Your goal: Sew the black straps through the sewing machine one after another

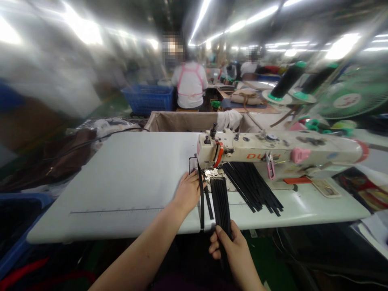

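A white sewing machine (236, 151) stands on the pale table (130, 173). Just left of its needle area, my left hand (188, 190) lies with its fingertips at a narrow black strip (202, 206) that hangs over the front edge; whether the fingers grip it is hard to tell. My right hand (227, 242) is closed round the lower end of a bundle of black strips (222, 202), whose upper end reaches the presser foot. Another short strip (208, 204) lies between the two hands. More black strips (254, 188) are fanned out under the machine arm.
Behind the table is a fabric-lined bin (178, 121). Black thread cones (287, 81) and a green fan (348, 97) stand at the right. A blue crate (148, 99) and a person in white (190, 85) are farther back. A pink-handled snipper (270, 166) rests against the machine.
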A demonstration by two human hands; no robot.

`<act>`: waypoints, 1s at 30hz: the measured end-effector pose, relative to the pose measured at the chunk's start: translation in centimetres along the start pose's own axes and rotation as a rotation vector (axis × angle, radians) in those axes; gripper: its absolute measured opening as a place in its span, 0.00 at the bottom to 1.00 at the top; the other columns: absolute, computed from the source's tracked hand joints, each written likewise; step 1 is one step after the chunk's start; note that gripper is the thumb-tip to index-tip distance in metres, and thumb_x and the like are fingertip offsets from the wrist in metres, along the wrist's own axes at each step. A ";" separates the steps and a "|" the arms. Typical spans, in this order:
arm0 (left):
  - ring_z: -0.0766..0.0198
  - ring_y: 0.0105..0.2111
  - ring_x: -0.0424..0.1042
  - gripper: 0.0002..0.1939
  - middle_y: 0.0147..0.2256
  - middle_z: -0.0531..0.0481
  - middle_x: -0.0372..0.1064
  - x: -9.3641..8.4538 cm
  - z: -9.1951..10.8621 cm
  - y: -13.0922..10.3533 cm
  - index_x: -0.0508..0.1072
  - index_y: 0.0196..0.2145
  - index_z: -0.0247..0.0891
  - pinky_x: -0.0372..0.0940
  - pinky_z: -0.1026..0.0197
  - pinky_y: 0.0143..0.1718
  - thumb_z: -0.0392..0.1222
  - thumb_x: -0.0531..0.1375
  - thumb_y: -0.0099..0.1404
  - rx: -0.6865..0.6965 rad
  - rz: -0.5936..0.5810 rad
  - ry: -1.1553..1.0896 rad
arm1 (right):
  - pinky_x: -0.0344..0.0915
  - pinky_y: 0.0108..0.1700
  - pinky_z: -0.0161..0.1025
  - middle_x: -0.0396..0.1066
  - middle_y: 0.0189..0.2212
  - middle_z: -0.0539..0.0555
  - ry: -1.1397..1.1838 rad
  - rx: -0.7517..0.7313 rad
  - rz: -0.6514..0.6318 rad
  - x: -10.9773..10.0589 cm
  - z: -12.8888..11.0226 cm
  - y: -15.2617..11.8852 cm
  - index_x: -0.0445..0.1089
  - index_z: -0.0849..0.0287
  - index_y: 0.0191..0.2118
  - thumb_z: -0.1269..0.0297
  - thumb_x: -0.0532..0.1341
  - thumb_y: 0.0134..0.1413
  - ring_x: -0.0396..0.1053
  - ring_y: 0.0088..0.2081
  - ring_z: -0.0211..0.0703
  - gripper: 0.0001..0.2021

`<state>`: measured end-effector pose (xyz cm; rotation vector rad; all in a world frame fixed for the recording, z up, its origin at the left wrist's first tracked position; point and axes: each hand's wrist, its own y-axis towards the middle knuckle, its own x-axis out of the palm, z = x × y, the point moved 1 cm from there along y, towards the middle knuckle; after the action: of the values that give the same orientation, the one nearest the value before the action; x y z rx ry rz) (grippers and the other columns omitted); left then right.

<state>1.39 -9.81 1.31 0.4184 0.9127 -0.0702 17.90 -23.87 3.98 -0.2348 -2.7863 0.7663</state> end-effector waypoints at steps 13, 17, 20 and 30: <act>0.54 0.61 0.73 0.11 0.54 0.45 0.79 0.4 -0.6 0.2 0.79 0.50 0.42 0.60 0.43 0.69 0.42 0.57 0.77 0.032 0.044 -0.057 | 0.65 0.21 0.33 0.73 0.20 0.47 0.054 0.096 -0.133 -1.4 -0.3 -1.5 0.78 0.61 0.36 0.40 0.80 0.35 0.72 0.20 0.39 0.30; 0.55 0.61 0.73 0.13 0.55 0.45 0.79 0.1 -0.6 0.3 0.79 0.49 0.41 0.59 0.43 0.70 0.43 0.55 0.79 0.082 -0.012 -0.050 | 0.71 0.26 0.33 0.74 0.23 0.48 0.040 0.111 -0.025 -1.6 -0.7 -1.6 0.80 0.62 0.37 0.37 0.81 0.28 0.75 0.25 0.39 0.35; 0.55 0.60 0.74 0.13 0.54 0.45 0.79 0.2 -0.6 0.3 0.79 0.49 0.40 0.60 0.42 0.70 0.42 0.54 0.79 0.078 -0.017 -0.053 | 0.73 0.28 0.35 0.73 0.21 0.48 0.032 0.168 -0.004 -1.7 -0.4 -1.5 0.80 0.63 0.38 0.36 0.81 0.24 0.75 0.25 0.40 0.38; 0.55 0.59 0.75 0.13 0.51 0.45 0.81 0.9 -0.7 0.1 0.80 0.48 0.40 0.62 0.45 0.69 0.43 0.56 0.78 0.026 0.093 -0.048 | 0.76 0.28 0.40 0.75 0.21 0.48 0.013 0.150 -0.028 -1.4 0.1 -1.3 0.75 0.64 0.46 0.40 0.78 0.35 0.78 0.25 0.47 0.38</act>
<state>1.40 -9.38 0.26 0.4814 0.8451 -0.0067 19.08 -25.36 4.32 -0.1726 -2.6982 0.9580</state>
